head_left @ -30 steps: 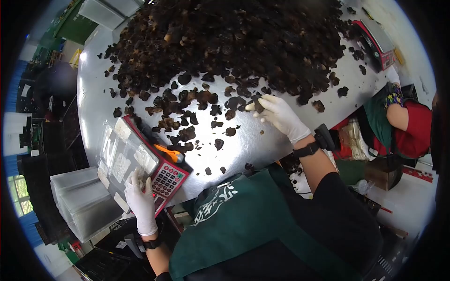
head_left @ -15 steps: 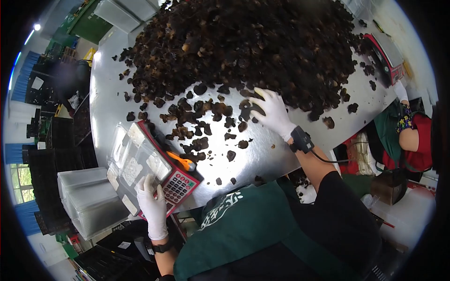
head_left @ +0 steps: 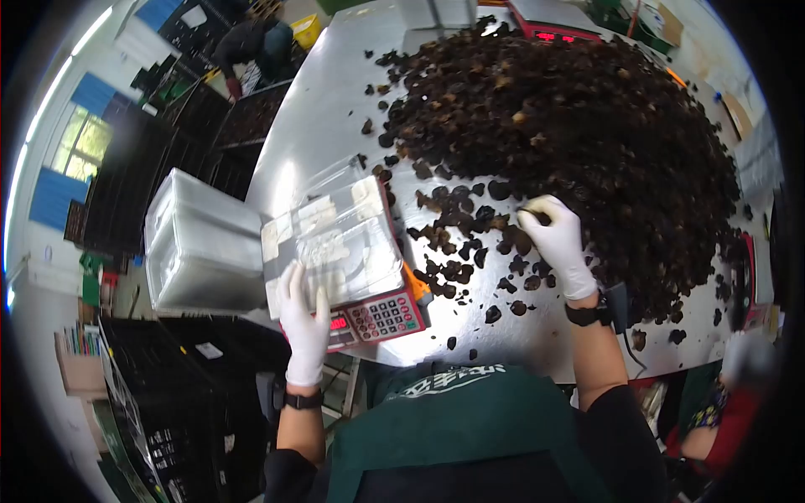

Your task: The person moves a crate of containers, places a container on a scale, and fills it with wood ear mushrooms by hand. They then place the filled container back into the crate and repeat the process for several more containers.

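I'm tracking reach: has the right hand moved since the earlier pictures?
Yes. Allowing for the camera's turn, the right hand has shifted somewhat toward the red digital scale on the tabletop.

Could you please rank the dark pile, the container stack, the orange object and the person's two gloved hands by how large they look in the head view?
Largest to smallest:
1. Dark pile
2. Container stack
3. Left hand and right hand: too alike to rank
4. Orange object, judging by its visible part

Gloved left hand at clear plastic box on red digital scale, near-left corner of counter; right hand curled over loose fungus pieces beside fungus pile.
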A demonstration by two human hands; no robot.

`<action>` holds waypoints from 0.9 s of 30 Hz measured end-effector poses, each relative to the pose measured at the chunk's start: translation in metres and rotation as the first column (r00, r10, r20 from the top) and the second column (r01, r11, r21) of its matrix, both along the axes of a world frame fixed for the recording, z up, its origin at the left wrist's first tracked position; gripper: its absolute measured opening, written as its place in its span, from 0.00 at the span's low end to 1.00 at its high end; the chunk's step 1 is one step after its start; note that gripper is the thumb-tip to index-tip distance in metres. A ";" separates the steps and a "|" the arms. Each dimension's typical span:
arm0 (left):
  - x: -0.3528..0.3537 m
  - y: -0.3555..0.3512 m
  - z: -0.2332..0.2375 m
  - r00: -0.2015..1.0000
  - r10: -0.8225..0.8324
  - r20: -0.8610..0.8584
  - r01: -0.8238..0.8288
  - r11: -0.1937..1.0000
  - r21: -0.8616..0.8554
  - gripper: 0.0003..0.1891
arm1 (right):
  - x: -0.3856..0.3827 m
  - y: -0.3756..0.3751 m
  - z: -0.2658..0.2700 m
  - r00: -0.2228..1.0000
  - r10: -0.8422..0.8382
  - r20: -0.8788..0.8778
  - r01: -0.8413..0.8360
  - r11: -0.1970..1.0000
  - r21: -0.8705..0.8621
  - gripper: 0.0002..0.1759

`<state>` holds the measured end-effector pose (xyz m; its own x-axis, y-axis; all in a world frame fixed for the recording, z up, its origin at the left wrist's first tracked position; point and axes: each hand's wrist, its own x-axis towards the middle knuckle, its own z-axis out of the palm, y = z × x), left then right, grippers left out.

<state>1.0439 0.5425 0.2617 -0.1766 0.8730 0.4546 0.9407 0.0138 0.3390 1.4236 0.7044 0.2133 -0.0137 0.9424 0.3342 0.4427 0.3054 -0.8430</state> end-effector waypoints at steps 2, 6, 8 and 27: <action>-0.009 0.006 -0.010 0.993 0.033 0.111 -0.028 0.999 -0.043 0.31 | -0.059 0.000 0.036 0.977 0.208 -0.043 -0.206 0.977 0.056 0.07; -0.005 0.008 -0.024 0.978 0.030 0.206 -0.014 0.997 -0.081 0.34 | -0.161 -0.001 0.078 0.830 0.557 -0.019 -0.551 0.825 0.126 0.10; 0.001 0.009 -0.023 0.980 0.020 0.199 -0.010 0.999 -0.053 0.34 | -0.207 -0.002 0.068 0.763 0.646 0.006 -0.630 0.743 0.225 0.11; 0.016 0.008 -0.026 0.968 0.019 0.249 0.009 0.993 -0.113 0.32 | 0.043 0.146 -0.003 0.523 -0.209 0.826 -0.007 0.968 0.249 0.42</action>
<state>1.0595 0.5509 0.2357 -0.2762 0.9149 0.2943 0.8265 0.0698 0.5585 1.4665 0.8505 0.2107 -0.2981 0.8701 0.3924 0.9481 0.3175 0.0162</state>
